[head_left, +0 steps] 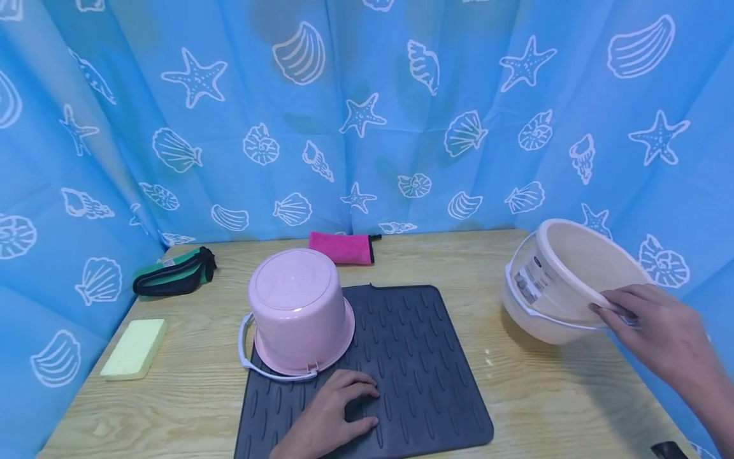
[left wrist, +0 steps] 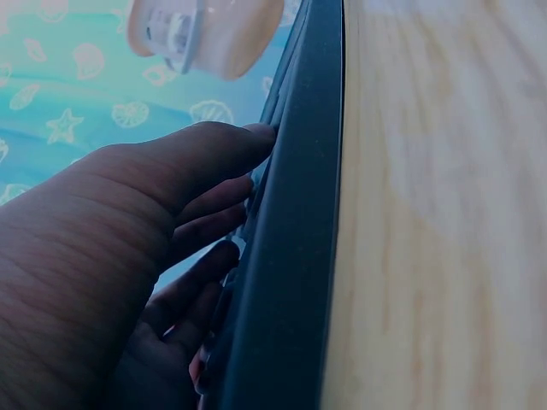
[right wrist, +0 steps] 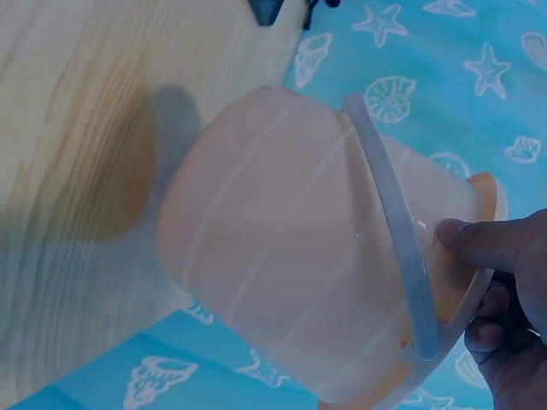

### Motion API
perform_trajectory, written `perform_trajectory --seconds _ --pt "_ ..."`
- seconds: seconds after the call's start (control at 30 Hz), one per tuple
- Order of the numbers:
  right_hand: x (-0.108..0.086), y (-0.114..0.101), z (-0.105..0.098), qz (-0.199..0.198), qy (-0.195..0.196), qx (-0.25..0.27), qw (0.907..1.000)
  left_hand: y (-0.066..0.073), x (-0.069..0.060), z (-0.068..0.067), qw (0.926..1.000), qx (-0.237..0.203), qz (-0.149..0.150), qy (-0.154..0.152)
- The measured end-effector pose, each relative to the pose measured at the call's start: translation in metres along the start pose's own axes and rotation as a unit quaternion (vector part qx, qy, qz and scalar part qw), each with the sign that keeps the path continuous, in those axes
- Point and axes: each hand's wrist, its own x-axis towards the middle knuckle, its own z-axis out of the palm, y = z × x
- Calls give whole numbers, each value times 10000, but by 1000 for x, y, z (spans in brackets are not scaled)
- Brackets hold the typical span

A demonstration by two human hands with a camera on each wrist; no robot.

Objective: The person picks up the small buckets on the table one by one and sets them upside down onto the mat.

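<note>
On the right, a cream bucket (head_left: 530, 299) with a white handle and a label leans tilted, its mouth facing up and right. My right hand (head_left: 665, 328) pinches its rim, thumb outside, as the right wrist view also shows with the bucket (right wrist: 282, 231). I cannot tell whether its base touches the table. My left hand (head_left: 332, 411) rests on the dark ribbed drying mat (head_left: 424, 382), fingers loosely bent around nothing. Just beyond it a pink bucket (head_left: 298, 306) stands upside down on the mat, its pale handle (head_left: 275, 376) lying around its rim.
A pink pouch (head_left: 341, 248) lies at the back of the wooden table (head_left: 189, 395). To the left are a green and black pouch (head_left: 174, 273) and a pale yellow sponge (head_left: 134, 349). A dark object (head_left: 668, 450) shows at the lower right. Blue seashell curtains (head_left: 373, 159) surround the table.
</note>
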Motion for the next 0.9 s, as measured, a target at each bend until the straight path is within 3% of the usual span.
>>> perform_trajectory --seconds 0.4,0.9 --pt "15 -22 3 -277 594 628 9959 1 1 -1 10000 30 -20 -52" --pt "23 -50 14 -21 1016 1581 9822 1 0 -1 9999 66 -71 -29"
